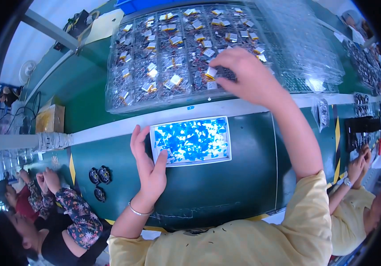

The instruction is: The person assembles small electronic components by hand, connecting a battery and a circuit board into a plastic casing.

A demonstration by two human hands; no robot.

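My left hand [151, 170] grips the left side of a shallow white box [199, 164], thumb over its rim and fingers along the outside. Small blue and white pieces [192, 139] fill the box, glaring brightly. Above a clear plastic compartment tray [110, 95], my right hand [248, 73] reaches in from the right, index finger and thumb apart. Beside those fingertips is a small silver battery cell [211, 72] with a yellow edge; whether they touch it I cannot tell. Similar cells with thin wires and dark parts lie throughout the tray's compartments.
Several clear trays [308, 44] are stacked at the right of the filled one. Round black parts [99, 193] lie on the green table at the left. A cardboard box [50, 117] stands farther left. Co-workers sit on both sides, one with a floral sleeve [81, 213].
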